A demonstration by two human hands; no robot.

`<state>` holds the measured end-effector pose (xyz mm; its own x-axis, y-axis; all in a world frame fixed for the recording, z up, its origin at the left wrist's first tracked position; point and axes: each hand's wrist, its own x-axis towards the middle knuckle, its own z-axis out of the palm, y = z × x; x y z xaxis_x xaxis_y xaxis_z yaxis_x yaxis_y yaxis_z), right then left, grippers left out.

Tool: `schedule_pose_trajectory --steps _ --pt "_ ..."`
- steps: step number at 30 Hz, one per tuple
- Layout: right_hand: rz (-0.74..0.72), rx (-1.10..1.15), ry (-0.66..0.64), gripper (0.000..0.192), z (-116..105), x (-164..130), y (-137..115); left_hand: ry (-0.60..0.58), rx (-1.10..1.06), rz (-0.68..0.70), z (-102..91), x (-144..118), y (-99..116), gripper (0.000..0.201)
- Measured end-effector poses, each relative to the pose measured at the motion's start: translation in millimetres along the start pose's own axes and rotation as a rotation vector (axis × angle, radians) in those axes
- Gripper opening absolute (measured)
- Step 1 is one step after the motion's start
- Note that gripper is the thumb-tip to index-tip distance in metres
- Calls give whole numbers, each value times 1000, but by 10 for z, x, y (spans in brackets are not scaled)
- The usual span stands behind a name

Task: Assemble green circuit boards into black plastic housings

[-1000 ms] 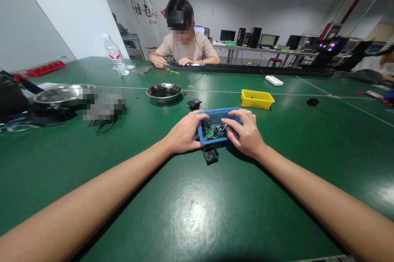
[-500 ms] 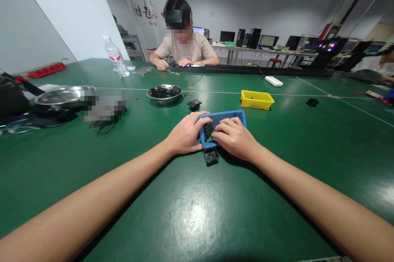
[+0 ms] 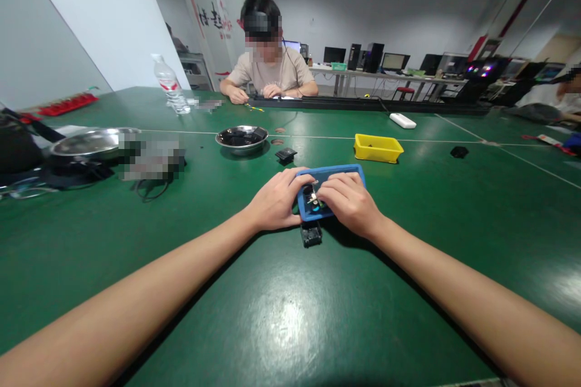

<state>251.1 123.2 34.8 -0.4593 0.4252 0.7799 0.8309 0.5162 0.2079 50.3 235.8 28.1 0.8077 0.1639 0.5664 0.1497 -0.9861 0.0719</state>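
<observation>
My left hand (image 3: 278, 199) is closed around the left end of a small blue plastic bin (image 3: 362, 174), with fingers over its rim and the thumb low on the outside. Inside the bin, my right hand (image 3: 351, 202) pinches a small circuit board (image 3: 315, 200), whose white and bluish components face up. My right fingers hide part of the board and much of the bin's inside. Just under the bin's near edge, a black plastic housing (image 3: 311, 234) lies on the green table (image 3: 281, 296). Beyond the bin sits another black plastic part (image 3: 286, 155).
A steel bowl (image 3: 242, 140) with black parts stands beyond my left hand, and a yellow bin (image 3: 378, 148) is back right. Farther right is a black piece (image 3: 459, 152). A water bottle (image 3: 170, 85) stands far left; a person (image 3: 272, 72) sits opposite.
The circuit board in my right fingers has turned over, from its green soldered face to its component side. The blue bin has shifted very slightly; my left hand stays on it.
</observation>
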Motion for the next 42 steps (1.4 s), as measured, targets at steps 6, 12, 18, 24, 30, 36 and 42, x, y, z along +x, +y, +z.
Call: schedule_pose_trajectory --steps 6,12,18,24,30,36,42 --pt "212 191 90 19 -116 -68 3 -37 -94 -105 6 0 -35 70" --pt "304 416 -143 19 -296 -183 -6 -102 -190 -305 -10 -26 -66 79" --pt "532 606 -485 20 -330 -246 25 -162 -243 -413 -33 -35 -83 80" --pt "740 510 -312 24 -287 -349 249 -198 -195 -424 -29 -33 -87 81" --pt "782 450 -343 24 -199 -399 363 -237 -185 -416 22 -55 -127 71" --pt "840 339 -252 24 -64 -397 434 -230 -110 -424 62 -69 -160 68" --pt "886 192 -200 19 198 -349 691 -211 -15 -353 78 -54 -173 40"
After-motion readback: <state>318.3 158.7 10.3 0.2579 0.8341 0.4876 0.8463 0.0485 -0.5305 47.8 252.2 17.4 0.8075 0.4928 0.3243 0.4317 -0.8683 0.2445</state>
